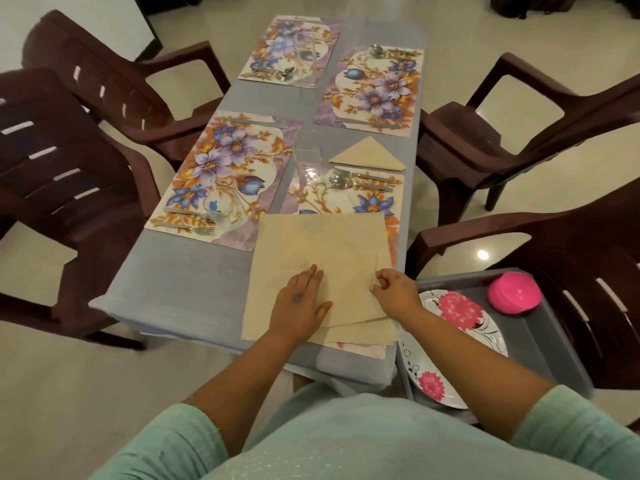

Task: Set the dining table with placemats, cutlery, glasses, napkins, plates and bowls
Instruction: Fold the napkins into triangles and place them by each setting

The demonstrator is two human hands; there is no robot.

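A beige napkin point(318, 247) lies unfolded over the near right placemat point(363, 202), on top of other beige napkins point(360, 336). My left hand point(303, 303) presses flat on its near part. My right hand point(393, 289) pinches its right edge. A folded triangular napkin point(369, 154) lies beyond that placemat. Several floral placemats point(221, 168) carry forks, spoons and knives point(360, 180). Clear glasses stand at the near left point(221, 209), the middle point(308, 157) and the far end point(304, 53).
A grey tray point(540, 341) to my right holds flowered plates point(460, 317) and a pink bowl point(514, 292). Brown plastic chairs stand on the left point(69, 174) and the right point(519, 133) of the grey-clothed table point(180, 282).
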